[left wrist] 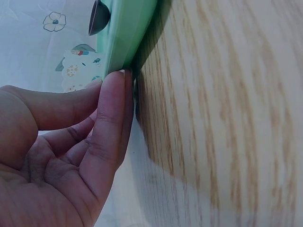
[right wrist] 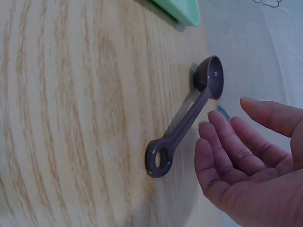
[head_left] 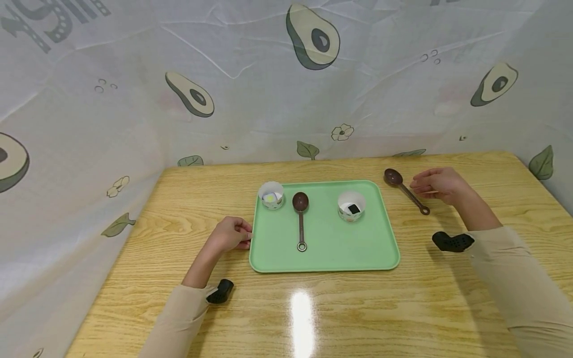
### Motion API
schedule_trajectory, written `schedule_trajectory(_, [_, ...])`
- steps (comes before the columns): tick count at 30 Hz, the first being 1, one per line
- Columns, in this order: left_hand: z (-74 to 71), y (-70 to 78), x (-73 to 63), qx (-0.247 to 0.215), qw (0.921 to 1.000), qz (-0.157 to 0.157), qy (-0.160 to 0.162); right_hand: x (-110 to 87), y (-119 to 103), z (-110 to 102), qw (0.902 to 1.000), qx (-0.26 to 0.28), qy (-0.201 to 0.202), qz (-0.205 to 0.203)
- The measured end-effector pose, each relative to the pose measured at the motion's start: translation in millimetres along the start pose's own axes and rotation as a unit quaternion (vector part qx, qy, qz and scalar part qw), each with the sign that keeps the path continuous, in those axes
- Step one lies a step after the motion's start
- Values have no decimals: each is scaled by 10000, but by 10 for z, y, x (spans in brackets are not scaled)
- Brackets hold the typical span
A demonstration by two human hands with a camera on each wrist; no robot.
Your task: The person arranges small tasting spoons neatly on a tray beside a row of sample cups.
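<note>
My left hand [head_left: 230, 233] is at the left edge of a green tray [head_left: 322, 256], its thumb and fingertips pinching the rim [left wrist: 116, 56]. On the tray a brown measuring spoon [head_left: 301, 204] lies with its handle toward me, between two white patterned paper cups. The left cup [head_left: 278, 204] holds something white and yellow; a small black piece [head_left: 353, 209] sits in the right cup [head_left: 344, 216]. Off the tray to the right, another brown measuring spoon [right wrist: 189, 116] lies on the table. My right hand [head_left: 440, 185] is just right of its handle, fingers loosely bent and holding nothing.
The wood-grain table [head_left: 250, 313] extends around the tray. Behind it and at the left hangs a white cloth [head_left: 250, 99] printed with avocados and leaves. Black wrist devices [head_left: 453, 242] sit at both sleeve cuffs.
</note>
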State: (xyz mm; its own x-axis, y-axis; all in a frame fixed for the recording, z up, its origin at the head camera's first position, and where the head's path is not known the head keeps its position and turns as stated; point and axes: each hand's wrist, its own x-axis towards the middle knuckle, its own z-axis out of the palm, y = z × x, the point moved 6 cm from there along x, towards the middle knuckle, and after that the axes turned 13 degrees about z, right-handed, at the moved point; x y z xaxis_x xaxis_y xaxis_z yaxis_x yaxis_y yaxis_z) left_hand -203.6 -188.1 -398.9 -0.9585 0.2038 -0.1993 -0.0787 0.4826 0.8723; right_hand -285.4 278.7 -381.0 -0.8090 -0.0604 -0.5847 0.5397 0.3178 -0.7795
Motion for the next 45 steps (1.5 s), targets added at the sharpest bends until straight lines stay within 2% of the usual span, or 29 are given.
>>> schedule_trajectory(21, [6,17,-5,30,10000,43,-17,74,95,62,9997,-117,191,-12])
schedule_trajectory(45, [1,25,-11,35,10000,46,-3,130,123,85,9975,-371,562,-232])
